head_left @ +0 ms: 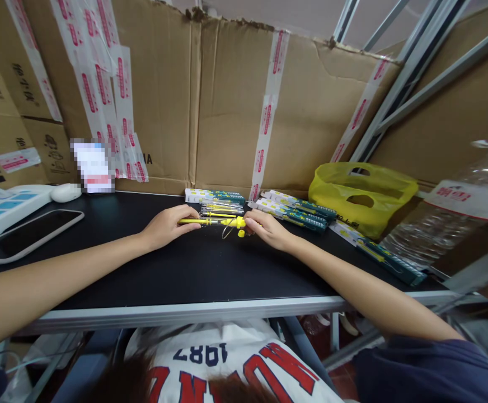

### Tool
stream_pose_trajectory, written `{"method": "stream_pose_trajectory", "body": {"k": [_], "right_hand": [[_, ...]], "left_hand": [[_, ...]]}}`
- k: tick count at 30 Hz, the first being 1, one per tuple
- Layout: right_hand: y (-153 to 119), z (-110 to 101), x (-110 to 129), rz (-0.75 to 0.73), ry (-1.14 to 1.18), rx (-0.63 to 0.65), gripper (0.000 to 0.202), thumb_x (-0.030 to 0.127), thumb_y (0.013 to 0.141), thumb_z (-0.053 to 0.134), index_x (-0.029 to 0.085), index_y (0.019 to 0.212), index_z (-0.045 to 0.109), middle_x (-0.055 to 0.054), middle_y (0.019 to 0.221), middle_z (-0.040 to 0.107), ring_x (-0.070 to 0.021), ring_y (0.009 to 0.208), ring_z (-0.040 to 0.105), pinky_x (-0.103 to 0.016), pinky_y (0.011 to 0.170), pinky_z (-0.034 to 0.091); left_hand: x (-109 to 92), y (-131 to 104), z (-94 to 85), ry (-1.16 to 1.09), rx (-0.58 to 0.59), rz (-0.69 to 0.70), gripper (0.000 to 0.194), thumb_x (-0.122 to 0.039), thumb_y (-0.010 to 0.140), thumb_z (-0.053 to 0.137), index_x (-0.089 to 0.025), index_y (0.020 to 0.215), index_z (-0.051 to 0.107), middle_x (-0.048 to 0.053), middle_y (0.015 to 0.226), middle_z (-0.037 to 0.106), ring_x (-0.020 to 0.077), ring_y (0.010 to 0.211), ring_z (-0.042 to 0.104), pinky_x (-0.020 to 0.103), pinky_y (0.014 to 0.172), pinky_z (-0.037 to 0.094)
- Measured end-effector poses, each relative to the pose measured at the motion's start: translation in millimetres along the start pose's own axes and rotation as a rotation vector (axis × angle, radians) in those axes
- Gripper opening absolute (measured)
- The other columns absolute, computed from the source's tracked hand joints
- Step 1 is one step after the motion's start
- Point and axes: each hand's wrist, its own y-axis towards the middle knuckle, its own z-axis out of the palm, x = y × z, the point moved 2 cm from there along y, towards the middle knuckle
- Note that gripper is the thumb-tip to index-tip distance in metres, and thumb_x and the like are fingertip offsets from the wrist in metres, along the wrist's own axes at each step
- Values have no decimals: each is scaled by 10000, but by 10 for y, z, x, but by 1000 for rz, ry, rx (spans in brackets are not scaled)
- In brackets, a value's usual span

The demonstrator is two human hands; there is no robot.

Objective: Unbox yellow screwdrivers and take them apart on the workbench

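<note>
A slim yellow pen [212,222] lies level across the middle of the black desk, between my two hands. My left hand [169,225] is closed on its left end, thumb and fingers pinching it. At the other end is a chunky yellow ornament [236,222], and my right hand [269,228] is closed there with its fingertips on it. A thin loop and a small yellow piece [241,234] hang below this end. Just behind the pen lie several clear-wrapped pens [222,209]. Fine details at my right fingertips are too small to make out.
White-and-green printed boxes [214,196] lie behind, with more boxes [294,212] to the right. A yellow plastic bag [364,196] and a large clear bottle [426,224] stand at right. A phone [38,232] and a power strip [13,204] are left. Cardboard [231,112] walls the back.
</note>
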Motion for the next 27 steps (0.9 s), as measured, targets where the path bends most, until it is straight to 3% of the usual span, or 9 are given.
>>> {"method": "stream_pose_trajectory", "body": {"k": [5, 11, 21, 27], "right_hand": [[3, 34, 27, 95, 202, 0, 411, 515, 934, 398, 172, 750, 532, -29, 716, 571, -140, 662, 514, -272, 658, 396], [-7, 53, -26, 134, 268, -34, 313, 463, 885, 528, 166, 810, 590, -18, 681, 608, -127, 610, 511, -259, 594, 387], [-29, 73, -58, -25, 46, -95, 117, 257, 837, 604, 197, 897, 524, 4, 732, 582, -120, 639, 521, -250, 609, 402], [-27, -12, -6, -10, 16, -63, 183, 363, 884, 555, 201, 932, 486, -4, 760, 585, -134, 656, 513, -268, 633, 402]], "left_hand": [[22, -12, -3, 52, -4, 9, 337, -505, 891, 525, -193, 963, 631, 16, 924, 609, 154, 814, 558, 253, 726, 397], [18, -26, -12, 60, 10, -6, 358, -528, 891, 513, -202, 966, 641, 10, 925, 625, 154, 813, 570, 251, 719, 399], [13, -22, 7, 110, 77, -6, 439, -544, 930, 407, -185, 963, 657, 33, 958, 690, 189, 872, 625, 266, 734, 413], [-22, -20, -13, 107, 55, -20, 427, -551, 925, 415, -187, 975, 632, 19, 930, 674, 174, 819, 608, 262, 701, 401]]}}
